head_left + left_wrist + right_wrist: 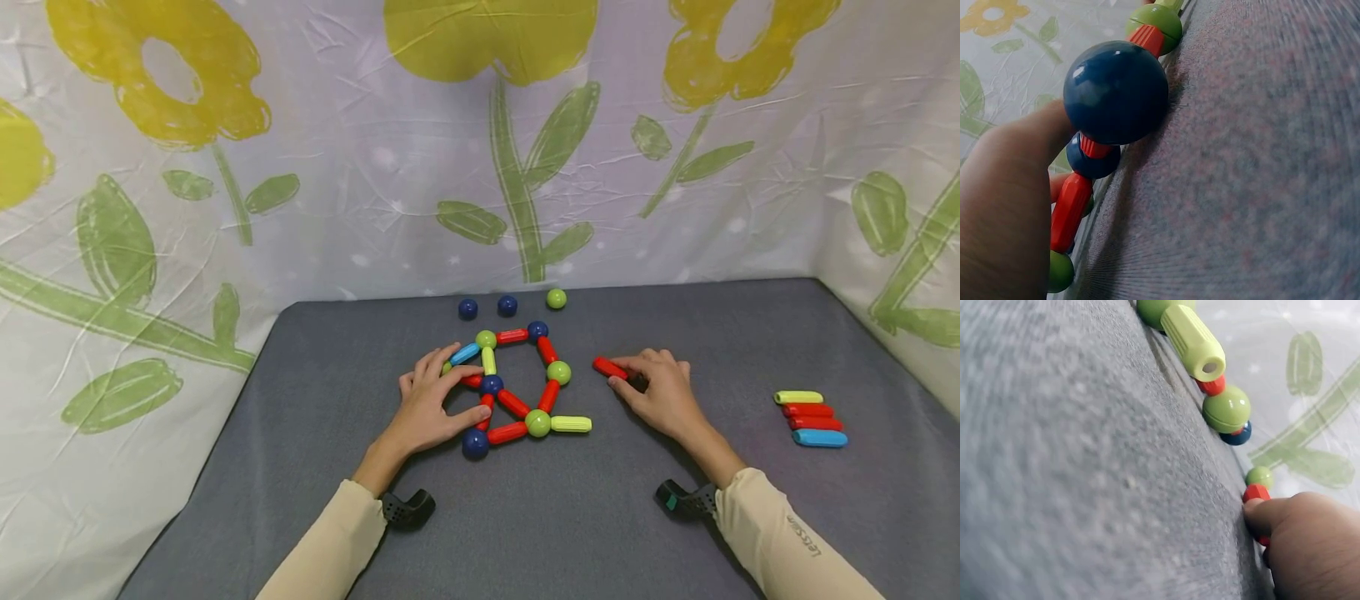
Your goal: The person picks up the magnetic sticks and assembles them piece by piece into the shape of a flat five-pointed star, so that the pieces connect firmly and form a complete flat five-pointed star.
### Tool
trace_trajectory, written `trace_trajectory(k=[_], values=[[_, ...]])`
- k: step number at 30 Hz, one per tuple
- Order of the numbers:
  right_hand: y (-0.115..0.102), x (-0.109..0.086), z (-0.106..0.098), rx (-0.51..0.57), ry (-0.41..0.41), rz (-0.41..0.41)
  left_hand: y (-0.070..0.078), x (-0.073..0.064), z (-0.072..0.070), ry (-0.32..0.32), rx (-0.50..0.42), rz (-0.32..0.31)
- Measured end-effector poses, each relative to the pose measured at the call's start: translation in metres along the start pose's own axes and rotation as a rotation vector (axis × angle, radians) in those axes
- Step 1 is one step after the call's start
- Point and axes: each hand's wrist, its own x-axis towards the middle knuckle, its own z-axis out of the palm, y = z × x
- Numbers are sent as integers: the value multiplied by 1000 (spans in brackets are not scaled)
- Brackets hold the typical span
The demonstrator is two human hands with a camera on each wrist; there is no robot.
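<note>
A flat frame of red, yellow-green and blue magnetic rods joined by green and blue balls lies on the grey table [300,500]. My left hand [423,408] rests spread over the frame's left side, thumb at a red rod near the front blue ball [476,443] and index finger beside the middle blue ball [491,384]. It partly hides a green ball at the far left. Right of the frame, my right hand [663,396] pinches a red magnetic rod [609,367] between thumb and fingers, low over the table. A yellow-green rod [572,424] sticks out rightward from the front green ball [537,422].
Behind the frame sit two loose blue balls [468,309] and a green ball [557,298]. At the right lie a loose yellow-green rod [798,397], two red rods [816,424] and a blue rod [820,438]. A flower-printed cloth [360,167] hangs along the table's back edge.
</note>
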Motion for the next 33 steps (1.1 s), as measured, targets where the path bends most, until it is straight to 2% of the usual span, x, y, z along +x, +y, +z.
trace_trajectory(k=[5, 19, 25, 33], values=[[-4, -1, 2, 43, -29, -42, 0, 0, 0, -1, -1, 1], [-17, -3, 9, 209, -102, -68, -1, 0, 0, -10, 0, -11], [-18, -3, 7, 235, -129, -75, -1, 1, 0, -9, -1, -10], [-19, -4, 3, 250, -256, -107, 0, 1, 0, -11, -7, -11]])
